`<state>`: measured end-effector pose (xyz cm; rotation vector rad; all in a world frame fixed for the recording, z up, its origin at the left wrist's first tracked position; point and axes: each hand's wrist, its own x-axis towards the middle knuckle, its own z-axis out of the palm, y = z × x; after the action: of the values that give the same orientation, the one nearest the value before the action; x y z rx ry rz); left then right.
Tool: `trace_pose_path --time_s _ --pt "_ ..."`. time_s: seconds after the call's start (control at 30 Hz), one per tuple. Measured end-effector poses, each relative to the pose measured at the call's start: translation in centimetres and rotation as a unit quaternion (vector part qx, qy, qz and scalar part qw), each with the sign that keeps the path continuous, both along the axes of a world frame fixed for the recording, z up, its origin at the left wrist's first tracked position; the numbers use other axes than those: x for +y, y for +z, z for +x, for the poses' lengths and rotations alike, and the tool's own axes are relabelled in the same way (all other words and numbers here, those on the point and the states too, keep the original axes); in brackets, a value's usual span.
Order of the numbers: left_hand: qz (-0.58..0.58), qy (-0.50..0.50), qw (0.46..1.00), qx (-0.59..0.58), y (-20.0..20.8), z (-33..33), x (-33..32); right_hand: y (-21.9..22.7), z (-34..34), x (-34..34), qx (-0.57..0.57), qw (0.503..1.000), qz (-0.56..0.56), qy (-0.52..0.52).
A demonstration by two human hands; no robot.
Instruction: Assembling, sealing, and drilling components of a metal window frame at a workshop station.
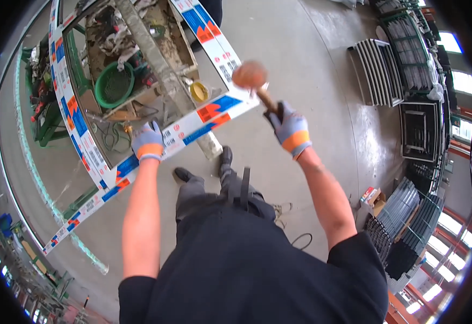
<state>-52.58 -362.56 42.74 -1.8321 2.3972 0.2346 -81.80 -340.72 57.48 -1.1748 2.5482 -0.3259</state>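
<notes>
A large rectangular frame (198, 125), its profiles covered in white, blue and orange printed film, lies across a workbench in front of me. My left hand (148, 141), in a grey glove with an orange band, is closed around the near profile, left of its middle. My right hand (290, 129), gloved alike, grips the wooden handle of a mallet (250, 75). The mallet's reddish-brown head, slightly blurred, is raised by the frame's near right corner; I cannot tell whether it touches.
Inside the frame's outline, the bench holds a green bowl (114, 85), a yellow round container (198, 92) and rags. A worn beam (163, 70) runs beneath the frame. Racks of stacked profiles (408, 48) stand at right. Another person's dark leg (210, 16) shows beyond the frame.
</notes>
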Motion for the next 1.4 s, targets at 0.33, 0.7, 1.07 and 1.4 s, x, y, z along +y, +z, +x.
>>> trace_pose_path --time_s 0.33,0.7,1.07,1.4 --pt "0.061 -0.147 0.984 -0.08 3.8 3.7 0.9 -3.5 4.0 0.0 -0.041 0.998 0.01 0.047" --pt "0.077 -0.004 0.982 0.171 6.9 14.7 3.7 5.6 27.2 -14.5 -0.069 0.788 -0.319 0.522" --pt "0.05 -0.006 0.953 0.297 0.9 19.9 3.0 1.2 47.2 -27.9 0.044 0.675 -0.014 0.736" --pt "0.088 0.106 0.857 0.497 3.1 19.3 3.2 -4.9 45.5 -28.3 0.123 0.667 0.111 0.726"
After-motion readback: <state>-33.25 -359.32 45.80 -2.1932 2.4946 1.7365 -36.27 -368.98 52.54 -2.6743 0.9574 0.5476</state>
